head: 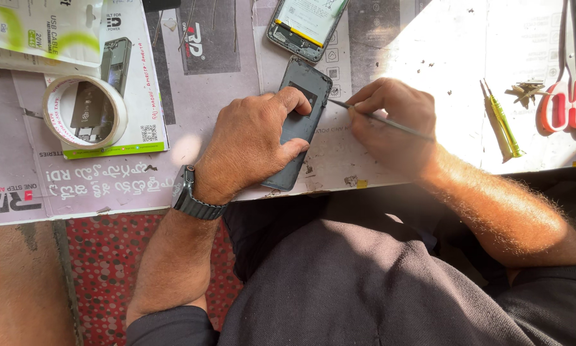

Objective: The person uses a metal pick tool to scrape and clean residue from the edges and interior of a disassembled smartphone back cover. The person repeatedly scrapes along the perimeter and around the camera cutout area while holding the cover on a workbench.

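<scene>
A dark grey phone back cover lies face down near the table's front edge. My left hand, with a dark watch on its wrist, presses on the cover, thumb and fingers wrapped over it. My right hand pinches a thin metal tool whose tip touches the cover's right edge near the top. An opened phone body with its insides showing lies just beyond the cover.
A roll of tape rests on a printed package at the left. On the sunlit right side lie a yellow-green screwdriver, red-handled scissors and small metal parts. Printed sheets cover the table.
</scene>
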